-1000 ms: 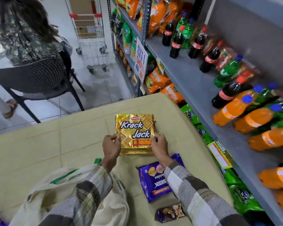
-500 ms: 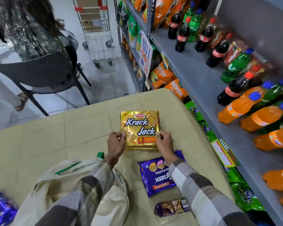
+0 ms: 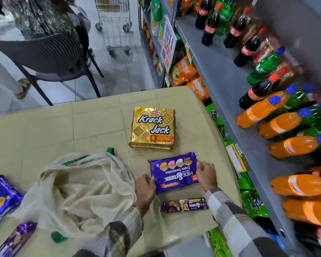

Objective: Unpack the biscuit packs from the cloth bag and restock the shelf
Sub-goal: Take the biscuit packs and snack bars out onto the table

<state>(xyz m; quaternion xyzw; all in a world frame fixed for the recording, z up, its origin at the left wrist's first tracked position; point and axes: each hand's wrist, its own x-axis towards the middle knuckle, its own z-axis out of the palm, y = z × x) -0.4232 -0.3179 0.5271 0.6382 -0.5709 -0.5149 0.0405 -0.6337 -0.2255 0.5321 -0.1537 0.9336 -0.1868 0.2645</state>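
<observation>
In the head view, your left hand [image 3: 145,190] and right hand [image 3: 207,175] sit at the two short ends of the flat purple foil Hide & Seek sandwich-biscuit pack [image 3: 174,173]. The fingers of both hands curl onto its edges, so both hold this one pack and nothing else. It lies face up on the beige tiled-pattern tabletop [image 3: 44,130]. Just beyond it is the square gold foil Krack Jack pack [image 3: 153,128], and the slim dark purple biscuit roll [image 3: 184,204] lies just nearer you. The cream cloth bag with green trim [image 3: 82,188] slumps open beside your left wrist. Two more purple packs [image 3: 0,199] lie past it at the table's left edge.

The step looks like squaring up or lifting this pack. Keep your grip at the sealed ends rather than the middle, since creme biscuits probably crack if squeezed. Lift it level so its near edge clears the slim roll, which it almost touches.

The grey metal shelf [image 3: 220,71] to your right carries orange soda bottles [image 3: 267,110] lying on their sides and dark cola bottles [image 3: 211,28]. Pick a bare stretch near its front lip, and slide the pack in flat so you don't nudge a bottle into rolling.
</observation>
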